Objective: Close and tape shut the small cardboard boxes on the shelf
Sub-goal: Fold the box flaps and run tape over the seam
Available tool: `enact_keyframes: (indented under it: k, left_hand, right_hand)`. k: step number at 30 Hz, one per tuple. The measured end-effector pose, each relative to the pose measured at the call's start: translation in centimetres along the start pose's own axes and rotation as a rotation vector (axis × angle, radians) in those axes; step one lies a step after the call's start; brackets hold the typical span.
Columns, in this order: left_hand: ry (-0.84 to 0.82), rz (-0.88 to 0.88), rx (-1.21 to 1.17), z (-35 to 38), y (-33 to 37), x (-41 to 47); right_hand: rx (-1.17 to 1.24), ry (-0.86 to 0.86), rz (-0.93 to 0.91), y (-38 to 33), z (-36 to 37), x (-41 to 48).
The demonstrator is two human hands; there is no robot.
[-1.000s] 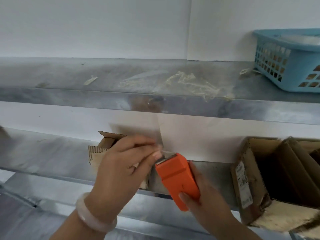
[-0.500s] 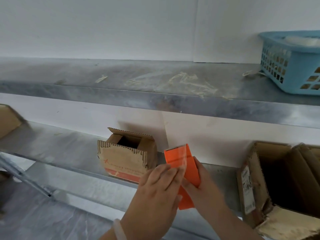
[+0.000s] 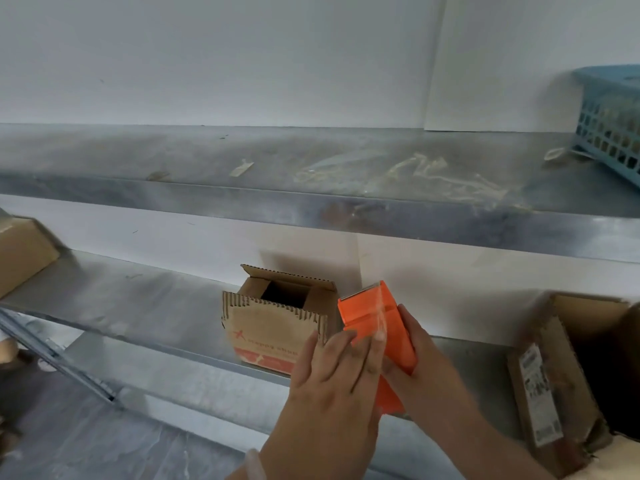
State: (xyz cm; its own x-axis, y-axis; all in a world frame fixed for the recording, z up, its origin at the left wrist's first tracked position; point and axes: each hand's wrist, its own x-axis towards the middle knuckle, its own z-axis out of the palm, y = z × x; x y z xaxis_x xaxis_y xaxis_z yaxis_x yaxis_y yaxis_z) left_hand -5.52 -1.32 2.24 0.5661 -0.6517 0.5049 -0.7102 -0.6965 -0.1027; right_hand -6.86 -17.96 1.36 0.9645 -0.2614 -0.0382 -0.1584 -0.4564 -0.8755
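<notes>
One small cardboard box (image 3: 273,327), flaps up and red print on its front, stands on the shelf (image 3: 138,306) just left of both hands. The right hand (image 3: 419,362) grips the one orange tape dispenser (image 3: 370,313). The left hand (image 3: 332,386) lays straight fingers on it.

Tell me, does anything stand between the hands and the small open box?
Nothing visible does. The small open box stands just beyond the left hand, whose fingers touch the orange tape dispenser gripped by the right hand.
</notes>
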Motion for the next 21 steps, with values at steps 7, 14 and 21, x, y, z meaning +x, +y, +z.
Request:
enact_keyframes:
  k: [7,14,21]
  left_hand:
    - [0.003,0.01,0.228,1.4,-4.5,-1.3]
    - [0.035,0.124,0.05,-0.3,-8.3,0.9]
    - [-0.018,0.359,-0.238,-0.9,-12.2,4.3]
  right_hand:
    - [-0.096,0.09,0.058,-2.3,2.6,1.4]
    - [-0.045,0.181,0.103,-4.1,5.7,2.6]
    - [-0.083,0.197,0.151,-5.1,6.8,2.7]
